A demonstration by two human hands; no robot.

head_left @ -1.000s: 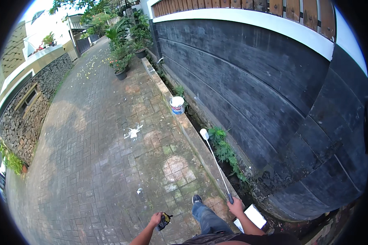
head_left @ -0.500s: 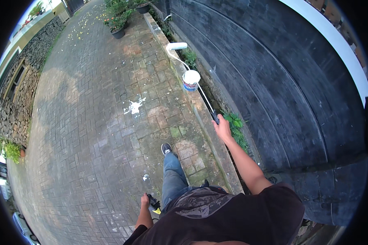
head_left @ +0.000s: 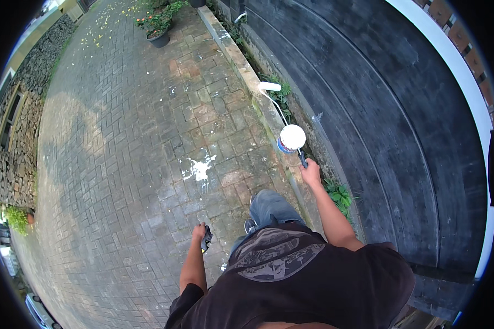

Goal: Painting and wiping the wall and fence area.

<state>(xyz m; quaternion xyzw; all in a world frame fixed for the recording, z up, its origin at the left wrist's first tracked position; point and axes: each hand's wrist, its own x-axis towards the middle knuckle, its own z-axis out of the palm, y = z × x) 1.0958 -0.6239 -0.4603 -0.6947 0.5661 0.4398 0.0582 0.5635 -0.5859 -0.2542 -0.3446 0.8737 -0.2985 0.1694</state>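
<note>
My right hand point(head_left: 310, 172) is closed round the dark handle of a paint roller point(head_left: 270, 86). The roller's pale rod runs past the paint can point(head_left: 292, 138), and its white sleeve hangs over the far side of the low curb point(head_left: 266, 109). White covers the top of the can, which has a blue and red label and stands on the curb just beyond my right hand. Low on my left side, my left hand point(head_left: 200, 230) is closed on a small dark object with grey and yellow parts point(head_left: 206, 240); its kind is unclear.
A dark wall point(head_left: 379, 109) rises on the right, with a planted gutter strip point(head_left: 335, 194) between it and the curb. White paint is splashed point(head_left: 199, 168) on the brick paving point(head_left: 121, 181). Farther ahead stands a potted flowering plant point(head_left: 158, 35). A stone wall point(head_left: 22, 164) is at far left.
I have stepped forward, so the can and curb appear nearer. My right hand, still holding the roller, has come closer to the can. My left hand has swung forward with its dark object.
</note>
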